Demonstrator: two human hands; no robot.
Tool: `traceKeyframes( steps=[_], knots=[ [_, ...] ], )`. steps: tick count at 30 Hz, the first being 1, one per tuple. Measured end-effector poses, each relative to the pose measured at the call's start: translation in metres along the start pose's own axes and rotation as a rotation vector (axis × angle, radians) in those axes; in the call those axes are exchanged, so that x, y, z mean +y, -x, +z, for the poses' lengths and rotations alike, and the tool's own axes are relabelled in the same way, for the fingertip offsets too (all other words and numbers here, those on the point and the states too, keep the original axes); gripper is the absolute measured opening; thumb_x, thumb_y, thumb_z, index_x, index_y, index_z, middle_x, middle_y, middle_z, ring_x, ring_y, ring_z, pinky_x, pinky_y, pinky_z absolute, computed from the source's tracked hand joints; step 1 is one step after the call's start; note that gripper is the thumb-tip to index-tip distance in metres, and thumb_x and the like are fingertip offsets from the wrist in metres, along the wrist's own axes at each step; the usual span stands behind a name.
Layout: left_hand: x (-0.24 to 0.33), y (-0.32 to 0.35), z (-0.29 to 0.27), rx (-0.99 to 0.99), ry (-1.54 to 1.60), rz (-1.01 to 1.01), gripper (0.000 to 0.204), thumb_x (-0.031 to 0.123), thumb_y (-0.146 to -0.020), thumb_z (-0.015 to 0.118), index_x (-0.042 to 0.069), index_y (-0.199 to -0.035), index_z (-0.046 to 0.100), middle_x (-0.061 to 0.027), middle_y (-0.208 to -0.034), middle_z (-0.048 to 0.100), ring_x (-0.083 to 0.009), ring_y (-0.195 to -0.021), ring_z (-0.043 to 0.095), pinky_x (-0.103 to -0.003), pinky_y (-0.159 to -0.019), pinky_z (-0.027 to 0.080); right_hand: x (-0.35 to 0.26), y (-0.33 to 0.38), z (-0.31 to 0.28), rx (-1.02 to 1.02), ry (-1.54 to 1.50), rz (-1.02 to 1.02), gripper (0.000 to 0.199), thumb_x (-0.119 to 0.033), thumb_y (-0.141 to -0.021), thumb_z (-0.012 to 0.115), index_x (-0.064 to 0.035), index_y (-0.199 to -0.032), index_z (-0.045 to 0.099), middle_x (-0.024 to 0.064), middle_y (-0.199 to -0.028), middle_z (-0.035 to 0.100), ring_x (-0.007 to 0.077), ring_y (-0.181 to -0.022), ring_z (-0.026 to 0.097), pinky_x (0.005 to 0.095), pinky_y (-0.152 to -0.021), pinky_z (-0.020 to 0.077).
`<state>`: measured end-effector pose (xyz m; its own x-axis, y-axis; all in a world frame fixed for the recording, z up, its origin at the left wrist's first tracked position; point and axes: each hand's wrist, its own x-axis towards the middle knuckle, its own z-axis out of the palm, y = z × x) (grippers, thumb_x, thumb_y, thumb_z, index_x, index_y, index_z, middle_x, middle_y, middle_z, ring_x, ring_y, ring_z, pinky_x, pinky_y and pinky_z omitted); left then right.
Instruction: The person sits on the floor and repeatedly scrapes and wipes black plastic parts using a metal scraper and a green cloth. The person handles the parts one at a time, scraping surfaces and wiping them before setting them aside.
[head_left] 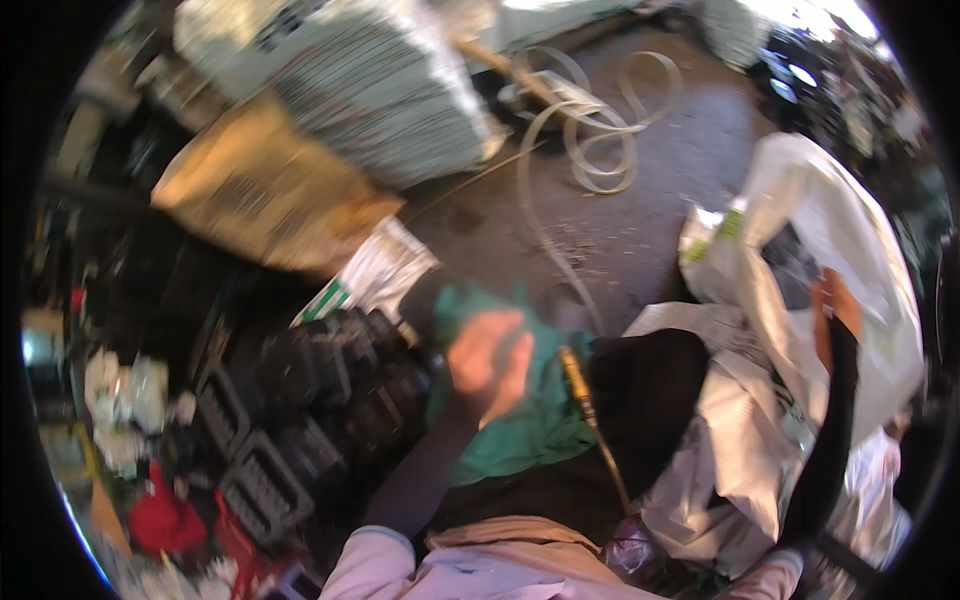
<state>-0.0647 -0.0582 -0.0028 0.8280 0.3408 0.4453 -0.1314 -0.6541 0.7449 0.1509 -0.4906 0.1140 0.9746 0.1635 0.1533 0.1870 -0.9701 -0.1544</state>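
Head view: dark gritty concrete floor (660, 170), cluttered; loose strapping band (600, 130) beyond the hands. Left hand (488, 362) lies flat on a green cloth (520, 430), fingers loosely spread, gripping nothing. Right hand (835, 300), arm stretched out, pinches the white woven sack (850, 230) by its rim. Black crates (300, 400) left of the cloth.

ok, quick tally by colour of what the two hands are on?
Green cloth under left hand: 1
White sack gripped by right hand: 1
Yellow-handled tool beside the cloth: 1
Total: 3
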Motion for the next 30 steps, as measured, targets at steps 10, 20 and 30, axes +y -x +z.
traceKeyframes(
  steps=[10,20,30],
  knots=[
    [-0.165,0.041,-0.017,-0.079,-0.451,-0.901,0.089,0.031,-0.074,0.081,0.006,-0.147,0.037,-0.0238,-0.146,0.043,-0.0385,-0.14,0.037,-0.051,-0.113,0.032,-0.2,0.094,0.134,-0.809,0.132,-0.63,0.037,-0.029,-0.084,0.07,-0.0008,-0.106,0.063,0.0206,-0.094,0.069,0.0379,-0.092,0.067,0.0483,-0.079,0.0534],
    [-0.245,0.028,-0.006,-0.455,-0.809,-0.65,0.111,0.044,-0.056,0.086,0.007,-0.146,0.034,-0.0238,-0.137,0.051,-0.0398,-0.13,0.047,-0.055,-0.109,0.032,-0.209,0.183,0.367,-0.663,0.272,-0.399,0.025,-0.026,-0.087,0.055,-0.0089,-0.1,0.069,0.0072,-0.095,0.067,0.0278,-0.1,0.059,0.0426,-0.082,0.0488],
    [-0.149,-0.093,-0.058,0.269,0.954,-0.983,0.079,0.051,-0.082,0.076,0.0,-0.135,0.046,-0.0147,-0.101,0.06,-0.022,-0.085,0.06,-0.035,-0.079,0.05,-0.215,0.108,0.18,-0.299,-0.259,0.063,0.033,-0.033,-0.097,0.058,-0.0039,-0.109,0.045,0.0243,-0.084,0.066,0.0397,-0.072,0.069,0.0504,-0.064,0.0535]
  ],
)
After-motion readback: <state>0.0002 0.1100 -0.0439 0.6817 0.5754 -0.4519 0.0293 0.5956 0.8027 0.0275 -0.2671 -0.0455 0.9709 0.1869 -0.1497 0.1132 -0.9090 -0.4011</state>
